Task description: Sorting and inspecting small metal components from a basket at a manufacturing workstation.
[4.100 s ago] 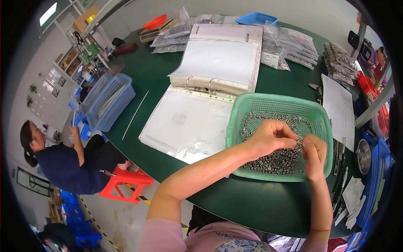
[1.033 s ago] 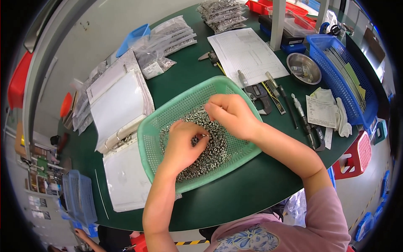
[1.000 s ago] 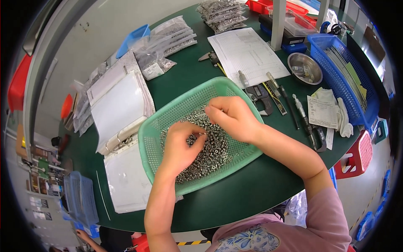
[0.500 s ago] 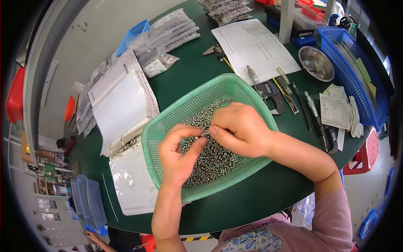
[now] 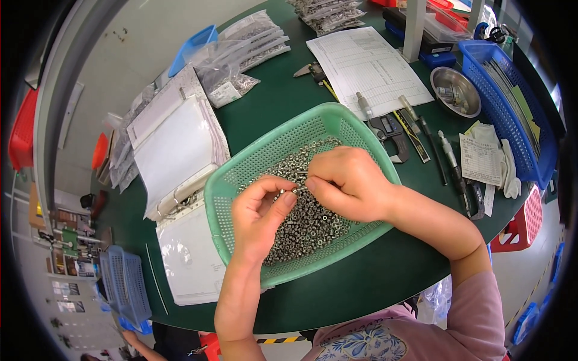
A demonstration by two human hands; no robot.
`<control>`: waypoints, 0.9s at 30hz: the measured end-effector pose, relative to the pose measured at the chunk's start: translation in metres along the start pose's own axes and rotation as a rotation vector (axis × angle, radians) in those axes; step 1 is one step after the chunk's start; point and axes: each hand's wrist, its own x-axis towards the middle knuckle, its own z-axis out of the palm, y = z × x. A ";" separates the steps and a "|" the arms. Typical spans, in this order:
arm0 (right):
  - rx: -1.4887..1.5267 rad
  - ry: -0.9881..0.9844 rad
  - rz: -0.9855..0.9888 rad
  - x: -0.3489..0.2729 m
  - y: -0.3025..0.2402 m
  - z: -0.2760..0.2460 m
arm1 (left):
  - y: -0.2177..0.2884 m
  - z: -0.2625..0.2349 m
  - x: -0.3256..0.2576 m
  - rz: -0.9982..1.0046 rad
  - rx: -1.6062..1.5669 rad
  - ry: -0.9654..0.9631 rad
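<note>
Above a green perforated plastic basket (image 5: pixel 220 240), my two hands come together at the fingertips. Thumb and index finger of my left hand (image 5: pixel 254 213) pinch a small shiny metal nut (image 5: pixel 295 191). My right hand (image 5: pixel 349 183) is closed, thumb against bent fingers, on what looks like a thin metal rod (image 5: pixel 303 188); most of it is hidden in the grip. The rod's visible end meets the nut, but I cannot tell whether it is inside. Many loose metal nuts (image 5: pixel 310 225) cover the basket's floor beneath both hands.
Left of the basket lies an open ring binder (image 5: pixel 174 144). Bagged parts (image 5: pixel 232 84) sit behind it. Beyond the basket are a printed sheet (image 5: pixel 367 69), a caliper (image 5: pixel 311 70) and a digital micrometer (image 5: pixel 388 132). A steel bowl (image 5: pixel 469 111) and blue basket (image 5: pixel 481 51) stand right.
The view has shifted slightly. My left fingertips have moved a little around the nut, and the small metal pieces between my hands sit at a different angle. Both hands remain over the basket.
</note>
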 end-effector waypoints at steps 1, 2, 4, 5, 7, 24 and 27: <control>0.017 -0.006 0.000 0.000 0.000 -0.001 | 0.000 0.000 0.000 -0.041 -0.062 -0.011; 0.035 -0.013 0.001 0.000 -0.001 -0.001 | 0.000 -0.001 0.000 -0.040 -0.062 -0.012; 0.004 -0.010 -0.001 0.000 -0.003 -0.001 | 0.000 -0.002 -0.001 -0.048 -0.081 -0.022; -0.026 -0.009 -0.002 0.001 -0.004 -0.001 | -0.001 -0.001 0.000 -0.047 -0.080 -0.022; -0.085 0.013 -0.061 -0.001 -0.002 0.001 | -0.003 -0.001 0.001 0.058 0.082 -0.020; -0.083 0.161 -0.126 -0.001 -0.004 0.004 | 0.002 0.000 -0.001 0.010 -0.219 0.049; -0.031 0.146 -0.159 -0.001 -0.002 0.005 | 0.001 -0.001 0.000 -0.007 -0.261 0.019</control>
